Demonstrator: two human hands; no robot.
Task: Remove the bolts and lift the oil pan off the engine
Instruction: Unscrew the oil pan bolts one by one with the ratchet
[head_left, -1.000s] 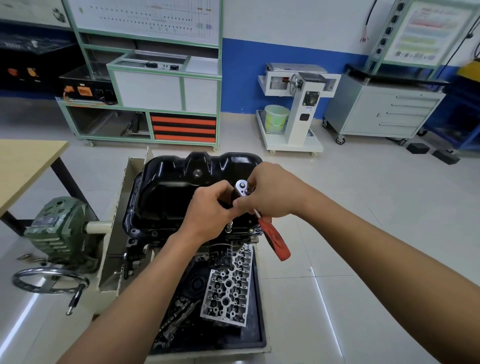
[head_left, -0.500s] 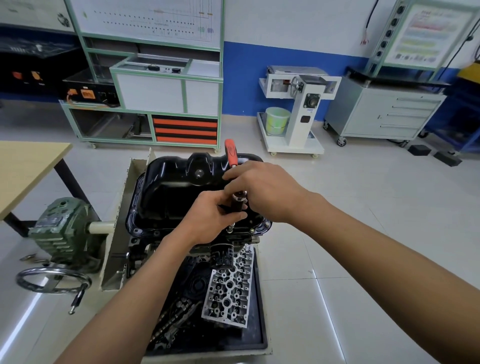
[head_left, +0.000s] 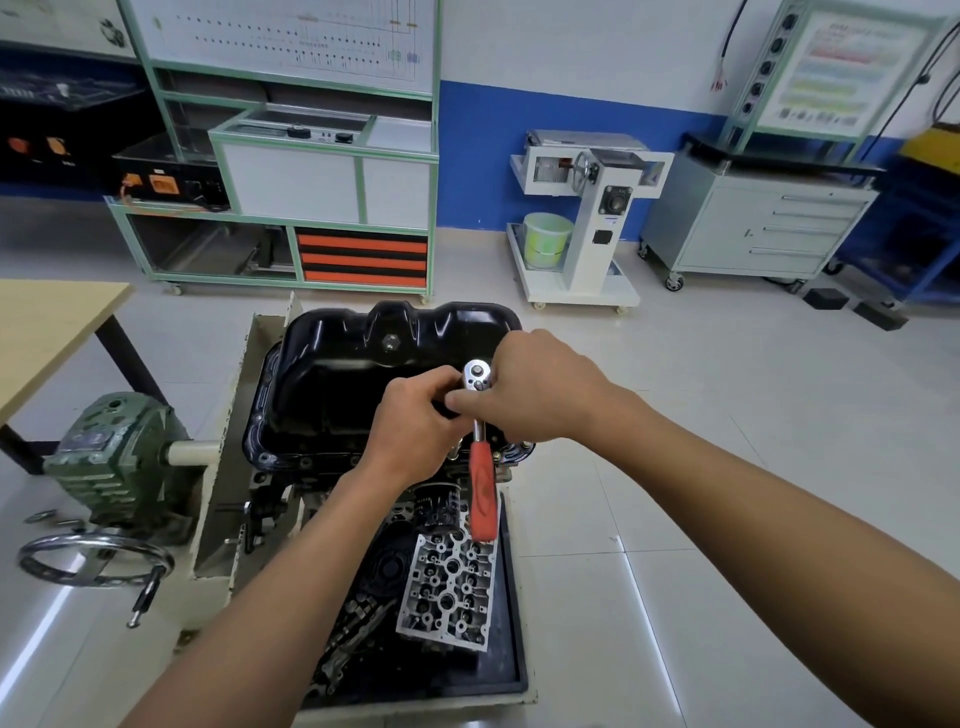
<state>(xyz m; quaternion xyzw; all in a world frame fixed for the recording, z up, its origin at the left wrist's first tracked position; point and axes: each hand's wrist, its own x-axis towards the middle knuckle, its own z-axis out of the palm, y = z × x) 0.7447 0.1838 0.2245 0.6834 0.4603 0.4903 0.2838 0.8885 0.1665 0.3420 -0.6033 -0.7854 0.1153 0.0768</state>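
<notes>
The pan (head_left: 332, 384) is glossy black; the ratchet (head_left: 481, 483) has a red handle and chrome head. The gearbox (head_left: 104, 457) is dull green, the table (head_left: 47, 322) pale wood, the drawers (head_left: 363, 257) striped orange and black, the bucket (head_left: 545, 239) lime, the wall (head_left: 571, 67) white above blue, the floor (head_left: 727, 415) white tile.

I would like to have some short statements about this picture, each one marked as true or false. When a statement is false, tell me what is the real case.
1. The red handle of the ratchet points toward the person. True.
2. The oil pan lies on the floor. False: it sits on top of the engine.
3. The left hand and the right hand both hold the ratchet near its head. True.
4. The bucket on the white stand is red. False: it is light green.
5. The wooden table is to the right of the oil pan. False: it is to the left.
</notes>
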